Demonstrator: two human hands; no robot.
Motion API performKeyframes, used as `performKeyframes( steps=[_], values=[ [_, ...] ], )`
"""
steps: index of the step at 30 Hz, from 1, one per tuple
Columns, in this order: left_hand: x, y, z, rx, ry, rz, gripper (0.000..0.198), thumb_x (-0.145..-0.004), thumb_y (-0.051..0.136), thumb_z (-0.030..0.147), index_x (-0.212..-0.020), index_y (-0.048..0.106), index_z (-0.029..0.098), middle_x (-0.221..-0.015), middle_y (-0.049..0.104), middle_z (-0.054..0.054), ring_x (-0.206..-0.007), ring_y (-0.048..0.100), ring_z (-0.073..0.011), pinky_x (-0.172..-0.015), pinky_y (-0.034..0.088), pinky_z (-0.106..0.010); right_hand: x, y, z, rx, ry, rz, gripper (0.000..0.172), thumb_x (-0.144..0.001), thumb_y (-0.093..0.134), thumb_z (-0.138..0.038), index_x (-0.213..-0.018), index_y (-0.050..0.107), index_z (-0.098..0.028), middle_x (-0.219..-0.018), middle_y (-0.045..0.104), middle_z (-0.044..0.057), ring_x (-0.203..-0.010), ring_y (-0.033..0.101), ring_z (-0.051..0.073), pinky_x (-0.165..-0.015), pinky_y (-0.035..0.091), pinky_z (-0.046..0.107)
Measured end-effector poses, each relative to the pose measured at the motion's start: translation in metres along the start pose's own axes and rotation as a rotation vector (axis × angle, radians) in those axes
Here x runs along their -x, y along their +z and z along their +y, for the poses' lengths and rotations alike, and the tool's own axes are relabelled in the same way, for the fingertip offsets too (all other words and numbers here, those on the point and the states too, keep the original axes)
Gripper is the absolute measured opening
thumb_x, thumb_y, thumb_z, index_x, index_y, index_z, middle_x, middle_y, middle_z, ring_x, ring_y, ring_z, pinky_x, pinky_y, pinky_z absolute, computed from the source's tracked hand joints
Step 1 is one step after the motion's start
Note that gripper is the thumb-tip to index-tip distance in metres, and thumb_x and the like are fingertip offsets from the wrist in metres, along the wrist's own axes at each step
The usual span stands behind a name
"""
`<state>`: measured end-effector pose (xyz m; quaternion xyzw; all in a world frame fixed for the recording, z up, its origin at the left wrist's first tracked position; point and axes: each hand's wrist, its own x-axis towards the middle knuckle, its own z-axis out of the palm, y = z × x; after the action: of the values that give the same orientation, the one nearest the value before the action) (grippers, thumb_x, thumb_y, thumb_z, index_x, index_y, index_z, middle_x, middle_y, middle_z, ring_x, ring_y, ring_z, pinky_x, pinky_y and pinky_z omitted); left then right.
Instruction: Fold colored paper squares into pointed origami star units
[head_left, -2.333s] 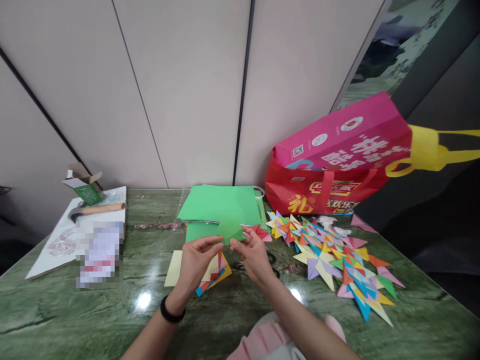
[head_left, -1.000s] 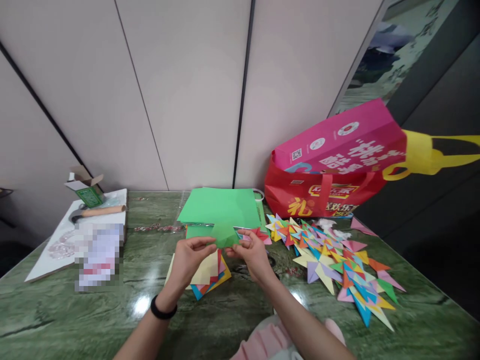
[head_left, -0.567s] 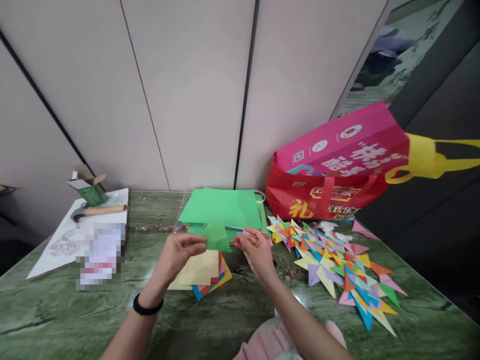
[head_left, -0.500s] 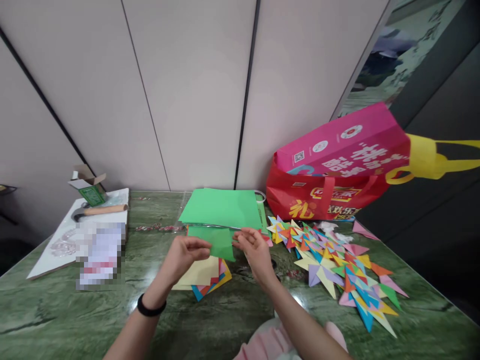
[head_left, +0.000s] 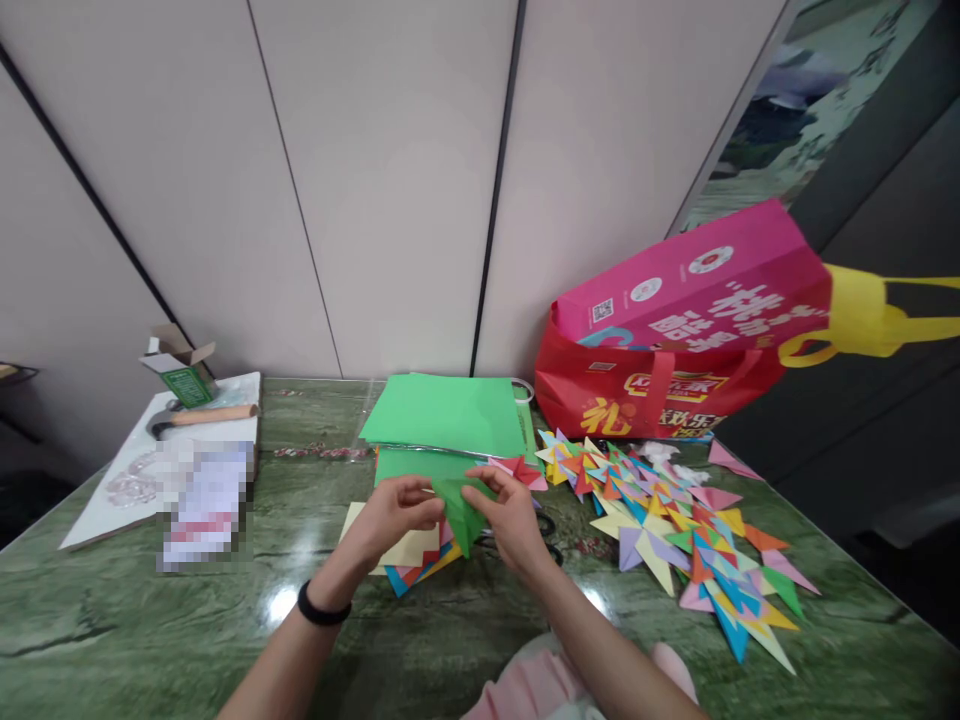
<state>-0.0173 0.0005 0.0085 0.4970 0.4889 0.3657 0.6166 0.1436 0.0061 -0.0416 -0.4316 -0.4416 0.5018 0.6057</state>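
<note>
Between my two hands is a sheet of green paper [head_left: 460,512], creased and tapering to a point at the bottom. My left hand [head_left: 396,515] pinches its left edge, and a black band circles that wrist. My right hand [head_left: 508,512] grips its upper right side, thumb in front of the paper. Partly hidden beneath my hands lies a fanned stack of coloured paper squares [head_left: 415,550], cream on top. Black scissor handles [head_left: 550,538] show behind my right hand. Farther back, large green sheets [head_left: 450,412] lie flat on the table.
Folded, multicoloured paper stars and points [head_left: 675,520] spread over the table's right side. Behind them stands a red bag [head_left: 592,380] with a pink bag [head_left: 690,285] in it. At left, a white board [head_left: 112,505] carries a hammer [head_left: 206,418] and a small green box [head_left: 184,375].
The green paper has gone from a flat, four-sided piece to a creased, downward-pointing shape. Both hands have shifted slightly lower, the left one also to the right.
</note>
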Motion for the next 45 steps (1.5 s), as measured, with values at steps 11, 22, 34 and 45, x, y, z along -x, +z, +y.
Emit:
performKeyframes(
  steps=[11, 22, 34, 45],
  values=[
    [-0.007, 0.003, -0.009, 0.041, 0.004, 0.097, 0.035, -0.056, 0.073, 0.045, -0.061, 0.062, 0.012, -0.051, 0.062, -0.001, -0.049, 0.059, -0.0141, -0.052, 0.049, -0.025, 0.003, 0.002, -0.001, 0.155, -0.086, -0.093, 0.013, -0.065, 0.066, -0.025, -0.075, 0.064, -0.017, -0.073, 0.065, 0.003, -0.069, 0.061, 0.016, -0.065, 0.049, 0.027],
    [-0.007, 0.004, -0.010, -0.066, 0.038, 0.077, 0.034, -0.062, 0.066, 0.047, -0.057, 0.061, 0.013, -0.048, 0.056, 0.003, -0.046, 0.056, -0.0116, -0.048, 0.049, -0.023, 0.007, 0.000, -0.008, 0.441, -0.248, -0.157, 0.021, -0.074, 0.059, -0.021, -0.091, 0.072, -0.021, -0.089, 0.072, 0.005, -0.081, 0.064, 0.021, -0.072, 0.049, 0.032],
    [-0.003, 0.011, -0.005, -0.103, 0.146, 0.268, 0.020, -0.063, 0.062, 0.031, -0.054, 0.065, 0.013, -0.049, 0.059, 0.001, -0.045, 0.054, -0.0113, -0.041, 0.049, -0.021, 0.010, 0.002, -0.011, 0.448, -0.374, -0.201, 0.022, -0.077, 0.058, -0.018, -0.091, 0.072, -0.026, -0.086, 0.073, 0.004, -0.078, 0.066, 0.021, -0.070, 0.050, 0.034],
    [-0.006, 0.007, -0.005, -0.144, 0.151, 0.265, 0.023, -0.047, 0.077, 0.028, -0.060, 0.066, 0.013, -0.048, 0.058, 0.003, -0.043, 0.050, -0.0098, -0.040, 0.044, -0.020, 0.012, 0.004, -0.005, 0.470, -0.258, -0.155, 0.021, -0.076, 0.058, -0.022, -0.093, 0.070, -0.022, -0.084, 0.073, 0.006, -0.072, 0.066, 0.021, -0.063, 0.051, 0.031]
  ],
)
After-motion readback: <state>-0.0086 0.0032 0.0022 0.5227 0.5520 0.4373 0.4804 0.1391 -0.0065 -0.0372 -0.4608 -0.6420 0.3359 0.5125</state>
